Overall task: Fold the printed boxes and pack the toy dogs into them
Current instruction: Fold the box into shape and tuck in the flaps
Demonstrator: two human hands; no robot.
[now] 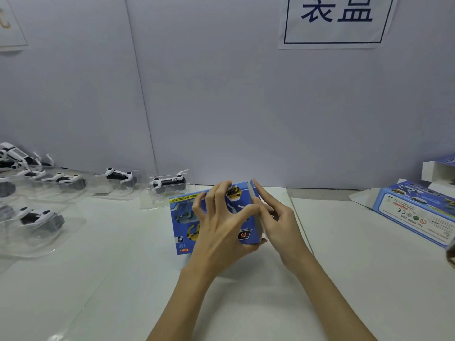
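Blue printed box [187,225] is held on the table [123,279] by the left hand [219,232]; its end flap [256,212], pinched in the right hand [278,217] grip, could be creased if forced

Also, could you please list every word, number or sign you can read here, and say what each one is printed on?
"装盒": white paper sign on the wall.
"FUNNY MOVING DOG", upside down: yellow strip on the blue box both hands hold.
"TOY", upside down: same box, near corner.
Large "D": same box, beside the left hand.
"No.5599-20A", "WARNING", CE mark, upside down: open box on the right.
Its finer print: too small to read.
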